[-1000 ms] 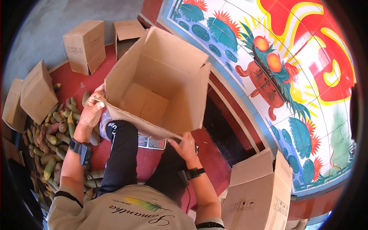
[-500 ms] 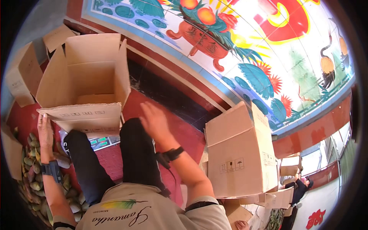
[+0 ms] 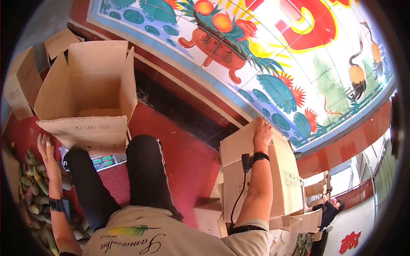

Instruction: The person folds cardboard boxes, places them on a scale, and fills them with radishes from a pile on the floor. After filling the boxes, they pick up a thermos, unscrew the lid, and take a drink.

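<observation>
An open cardboard box (image 3: 81, 133) stands before my knees, flaps raised, with bare cardboard inside. Beside its near left corner is my left hand (image 3: 50, 158), fingers extended and holding nothing. Below that hand lies a heap of green and reddish mangoes (image 3: 36, 187). To the right is a second cardboard box (image 3: 243, 170) with printed handling symbols. My right hand (image 3: 262, 135) is at this box's upper edge, fingers curled over it; the fingertips are partly hidden. Under the open box, a scale with a lit green display (image 3: 104, 162) shows between my legs.
More cardboard boxes (image 3: 22, 81) stand at the far left. A painted tile wall (image 3: 213, 42) runs along the back. At the lower right are flattened cartons (image 3: 209, 215), a pile of green produce (image 3: 302, 243) and another person (image 3: 331, 209) in dark clothes.
My right hand has swung from above my right knee to the upper edge of the right-hand box. My left hand has let go of the open box's corner and moved slightly down.
</observation>
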Action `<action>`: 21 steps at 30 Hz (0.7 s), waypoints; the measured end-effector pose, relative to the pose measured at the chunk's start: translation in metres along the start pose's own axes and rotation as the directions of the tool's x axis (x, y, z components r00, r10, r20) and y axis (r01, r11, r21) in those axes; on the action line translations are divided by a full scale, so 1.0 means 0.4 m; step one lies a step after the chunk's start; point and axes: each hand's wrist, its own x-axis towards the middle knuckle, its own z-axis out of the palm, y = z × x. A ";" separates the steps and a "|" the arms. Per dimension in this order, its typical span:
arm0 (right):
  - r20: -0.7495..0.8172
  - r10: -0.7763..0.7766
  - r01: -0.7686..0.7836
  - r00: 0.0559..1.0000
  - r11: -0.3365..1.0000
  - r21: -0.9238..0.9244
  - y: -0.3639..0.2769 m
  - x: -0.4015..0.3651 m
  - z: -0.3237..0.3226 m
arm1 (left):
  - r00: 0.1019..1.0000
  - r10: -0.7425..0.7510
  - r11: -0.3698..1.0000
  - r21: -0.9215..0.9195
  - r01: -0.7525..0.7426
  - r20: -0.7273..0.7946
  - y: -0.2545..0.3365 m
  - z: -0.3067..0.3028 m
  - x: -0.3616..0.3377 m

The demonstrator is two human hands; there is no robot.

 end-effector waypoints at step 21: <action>-0.708 0.087 0.013 0.701 0.991 0.134 0.298 0.022 -0.376 | 0.949 0.306 0.947 0.074 -0.311 0.074 0.092 0.059 -0.094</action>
